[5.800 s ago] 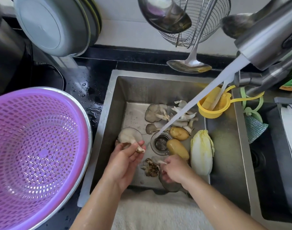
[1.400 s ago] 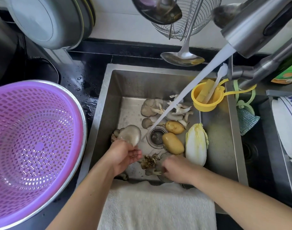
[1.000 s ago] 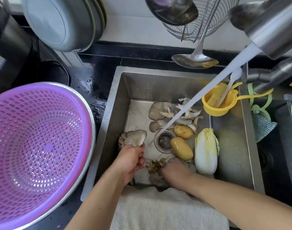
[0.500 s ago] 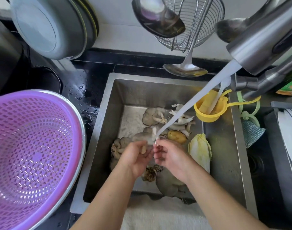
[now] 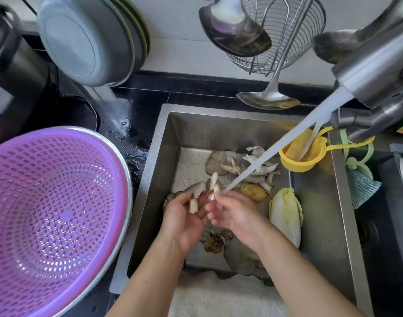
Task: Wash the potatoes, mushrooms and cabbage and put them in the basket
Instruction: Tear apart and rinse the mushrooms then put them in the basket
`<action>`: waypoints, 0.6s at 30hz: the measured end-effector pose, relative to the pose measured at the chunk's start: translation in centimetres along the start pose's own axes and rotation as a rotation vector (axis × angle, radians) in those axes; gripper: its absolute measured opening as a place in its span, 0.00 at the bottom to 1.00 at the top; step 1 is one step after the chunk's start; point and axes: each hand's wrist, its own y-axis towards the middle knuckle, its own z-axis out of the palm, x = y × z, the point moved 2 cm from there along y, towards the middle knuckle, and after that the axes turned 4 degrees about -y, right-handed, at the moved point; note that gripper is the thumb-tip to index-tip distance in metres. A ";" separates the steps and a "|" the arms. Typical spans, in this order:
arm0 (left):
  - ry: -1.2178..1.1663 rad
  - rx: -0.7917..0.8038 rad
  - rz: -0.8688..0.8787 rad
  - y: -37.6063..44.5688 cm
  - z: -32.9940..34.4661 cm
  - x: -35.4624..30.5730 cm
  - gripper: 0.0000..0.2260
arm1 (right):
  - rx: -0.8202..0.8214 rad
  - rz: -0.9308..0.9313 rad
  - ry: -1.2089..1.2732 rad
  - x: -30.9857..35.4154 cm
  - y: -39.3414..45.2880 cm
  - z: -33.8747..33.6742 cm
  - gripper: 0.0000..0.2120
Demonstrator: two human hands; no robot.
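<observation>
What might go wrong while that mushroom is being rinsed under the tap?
The mushroom sits in the left hand right where the water stream lands, with the right hand rubbing it; it looks fragile and might tear. Loose bits may fall into the sink. Carrying it dripping to the purple basket would likely wet the already wet counter.

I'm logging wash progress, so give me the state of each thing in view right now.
Steel faucet: running.
Purple plastic basket: empty.
Grey oyster mushroom: held under the stream.
Left hand: grips the mushroom.
Right hand: fingers at the mushroom.
Pale napa cabbage: lying in the sink.
Yellow potato: lying in the sink.
</observation>
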 end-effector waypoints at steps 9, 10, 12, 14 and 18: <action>0.113 0.184 -0.098 0.5 2.2 0.7 0.15 | 0.094 0.204 0.182 0.0 -1.0 -1.9 0.11; 0.137 0.164 -0.080 0.6 2.3 0.7 0.15 | 0.052 0.219 0.098 -0.1 -1.1 -2.1 0.11; 0.128 0.108 -0.008 1.0 2.0 0.4 0.14 | -0.120 0.212 -0.135 -0.2 -0.9 -2.5 0.12; 0.056 0.064 0.047 1.0 1.5 0.0 0.13 | -0.359 0.132 -0.149 -0.2 -0.6 -2.8 0.07; 0.067 0.009 0.106 0.2 0.7 -0.8 0.11 | -0.138 0.112 0.504 1.9 -0.5 0.2 0.05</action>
